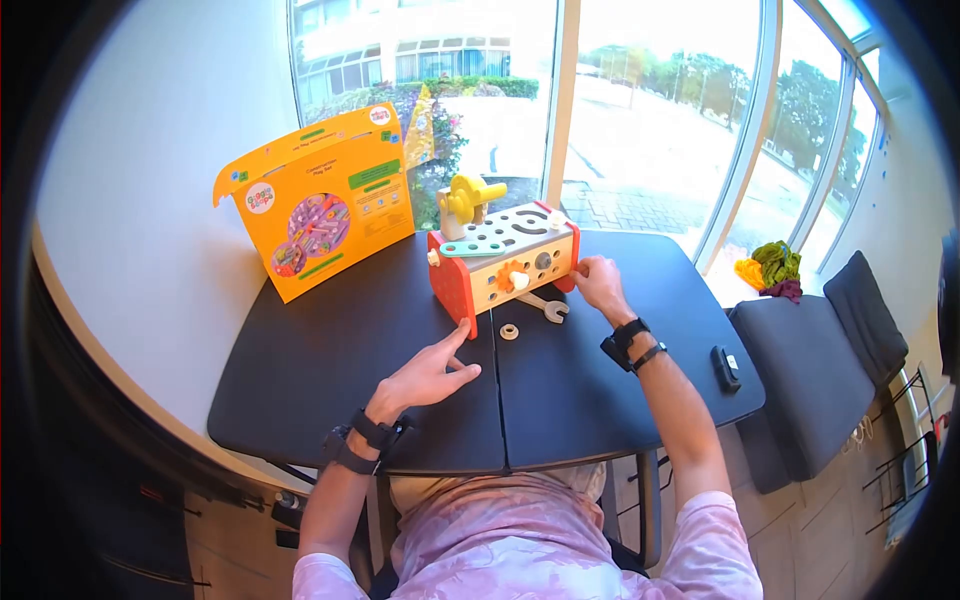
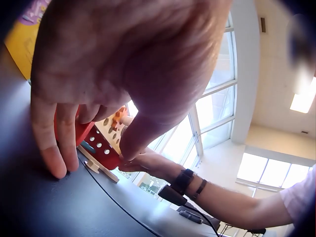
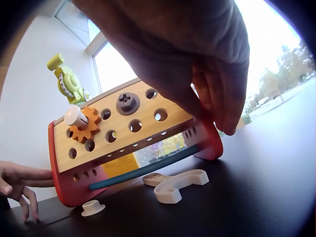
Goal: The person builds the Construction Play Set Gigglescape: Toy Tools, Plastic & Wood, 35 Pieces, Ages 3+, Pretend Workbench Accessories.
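A wooden toy workbench point(image 1: 540, 251) with red end panels stands on the black table. My left hand point(image 1: 425, 375) reaches its left end, extended fingertips touching the red panel's lower front. At the other end my right hand point(image 1: 603, 287) grips the red panel point(image 3: 211, 140) between thumb and fingers. On the front, an orange gear point(image 3: 92, 130) sits behind a white bolt point(image 3: 75, 116), near a grey bolt point(image 3: 129, 102). A yellow toy piece point(image 1: 468, 198) and a teal perforated strip point(image 1: 473, 249) are on top. A toy wrench point(image 1: 555, 312) and a white nut point(image 1: 509, 332) lie before it.
A yellow construction play set box point(image 1: 330, 200) stands at the back left of the table point(image 1: 330, 350). Toward the right edge lies a small black device point(image 1: 726, 370). Beyond it is a dark chair point(image 1: 800, 370) with coloured cloth point(image 1: 775, 265) behind.
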The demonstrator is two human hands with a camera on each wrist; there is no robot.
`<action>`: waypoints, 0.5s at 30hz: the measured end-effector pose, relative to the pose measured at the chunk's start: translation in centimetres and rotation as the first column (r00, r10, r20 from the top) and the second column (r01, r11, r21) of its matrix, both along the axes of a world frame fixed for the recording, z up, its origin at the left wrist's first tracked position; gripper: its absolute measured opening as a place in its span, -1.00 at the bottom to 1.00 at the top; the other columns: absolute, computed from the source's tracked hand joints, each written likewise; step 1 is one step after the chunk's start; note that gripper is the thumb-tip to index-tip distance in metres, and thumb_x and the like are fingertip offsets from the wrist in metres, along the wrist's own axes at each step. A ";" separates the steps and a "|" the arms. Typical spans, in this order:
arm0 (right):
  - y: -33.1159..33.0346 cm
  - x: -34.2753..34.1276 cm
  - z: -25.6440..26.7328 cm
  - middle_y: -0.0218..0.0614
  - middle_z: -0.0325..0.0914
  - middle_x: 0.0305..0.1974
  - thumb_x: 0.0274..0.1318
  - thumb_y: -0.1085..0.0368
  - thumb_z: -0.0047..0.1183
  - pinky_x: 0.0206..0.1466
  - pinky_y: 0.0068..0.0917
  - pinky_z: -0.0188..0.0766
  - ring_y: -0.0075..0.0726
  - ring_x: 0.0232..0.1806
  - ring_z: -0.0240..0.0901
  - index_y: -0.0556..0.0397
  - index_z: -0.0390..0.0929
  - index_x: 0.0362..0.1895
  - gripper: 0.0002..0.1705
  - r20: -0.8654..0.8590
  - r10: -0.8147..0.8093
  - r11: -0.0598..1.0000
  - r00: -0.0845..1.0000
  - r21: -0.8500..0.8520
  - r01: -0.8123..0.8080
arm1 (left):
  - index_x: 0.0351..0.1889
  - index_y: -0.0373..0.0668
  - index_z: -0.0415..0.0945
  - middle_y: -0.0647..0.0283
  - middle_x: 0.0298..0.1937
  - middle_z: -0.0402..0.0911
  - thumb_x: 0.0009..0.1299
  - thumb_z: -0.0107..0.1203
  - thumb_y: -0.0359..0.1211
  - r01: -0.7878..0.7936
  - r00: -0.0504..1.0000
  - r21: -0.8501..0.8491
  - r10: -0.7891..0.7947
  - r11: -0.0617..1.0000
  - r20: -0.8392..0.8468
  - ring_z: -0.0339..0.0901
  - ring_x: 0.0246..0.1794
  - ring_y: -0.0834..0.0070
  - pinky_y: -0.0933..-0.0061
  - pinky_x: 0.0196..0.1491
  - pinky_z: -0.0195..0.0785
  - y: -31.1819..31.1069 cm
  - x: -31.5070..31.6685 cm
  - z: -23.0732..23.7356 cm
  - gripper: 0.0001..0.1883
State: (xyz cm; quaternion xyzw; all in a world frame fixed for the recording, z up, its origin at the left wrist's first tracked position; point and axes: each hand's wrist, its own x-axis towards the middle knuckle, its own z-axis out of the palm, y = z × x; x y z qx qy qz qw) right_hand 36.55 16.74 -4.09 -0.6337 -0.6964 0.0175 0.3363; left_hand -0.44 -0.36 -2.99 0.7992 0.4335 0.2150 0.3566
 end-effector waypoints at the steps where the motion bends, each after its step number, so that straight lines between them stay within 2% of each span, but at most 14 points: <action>1: 0.5 0.1 -0.2 0.07 0.81 -0.31 0.27 0.19 0.40 -0.02 -0.06 0.71 0.14 -0.21 0.80 0.17 0.87 -0.19 -0.73 -0.013 0.005 1.000 1.000 0.000 -0.005 | 0.80 -0.48 -0.19 -0.34 0.76 0.17 0.66 0.21 -0.21 -0.004 1.000 -0.012 0.004 1.000 0.001 0.78 0.25 0.10 0.23 0.39 0.55 0.1 0.1 0.1 -0.02; 4: 1.5 0.3 -0.1 0.07 0.82 -0.27 0.26 0.21 0.40 -0.01 -0.05 0.71 0.15 -0.20 0.81 0.18 0.88 -0.17 -0.74 0.033 -0.016 1.000 0.999 -0.006 0.016 | 0.80 -0.46 -0.15 -0.31 0.74 0.24 0.66 0.20 -0.21 0.005 1.000 0.027 -0.005 1.000 0.003 0.78 0.26 0.10 0.24 0.40 0.54 0.5 0.4 -0.2 -0.04; 7: 1.5 0.4 -0.1 0.06 0.83 -0.26 0.26 0.22 0.40 0.00 -0.04 0.72 0.15 -0.20 0.81 0.17 0.88 -0.17 -0.75 0.026 -0.009 1.000 1.000 0.017 0.008 | 0.82 -0.34 -0.05 -0.25 0.64 0.44 0.67 0.25 -0.17 -0.027 1.000 0.021 0.027 0.999 0.014 0.76 0.27 0.16 0.25 0.37 0.55 0.4 0.7 -0.3 -0.07; 10: 1.7 0.6 0.1 0.04 0.83 -0.27 0.23 0.15 0.43 0.00 -0.05 0.73 0.14 -0.18 0.81 0.15 0.88 -0.20 -0.71 0.050 0.002 1.000 0.999 -0.008 -0.001 | 0.82 -0.34 -0.03 -0.25 0.61 0.48 0.67 0.26 -0.16 -0.024 1.000 0.020 0.024 1.000 0.012 0.76 0.27 0.15 0.25 0.38 0.55 0.4 0.7 -0.2 -0.07; 13: 0.3 0.5 0.1 -0.01 0.84 -0.26 0.15 0.04 0.49 0.02 -0.06 0.73 0.14 -0.15 0.81 0.11 0.88 -0.19 -0.63 0.138 -0.092 0.996 0.986 0.027 0.090 | 0.81 -0.35 -0.02 -0.26 0.60 0.48 0.66 0.27 -0.15 -0.008 1.000 0.026 0.008 1.000 -0.004 0.76 0.26 0.15 0.26 0.34 0.59 0.3 0.6 -0.3 -0.06; 15: -3.4 -1.4 2.5 0.05 0.83 -0.23 0.11 0.05 0.48 0.09 -0.02 0.72 0.20 -0.09 0.80 0.11 0.87 -0.15 -0.60 0.060 0.028 0.998 0.998 -0.055 -0.024 | 0.79 -0.42 -0.02 -0.27 0.68 0.36 0.65 0.25 -0.17 0.000 1.000 0.008 0.000 1.000 0.001 0.78 0.24 0.15 0.24 0.37 0.57 -0.4 0.5 0.4 -0.07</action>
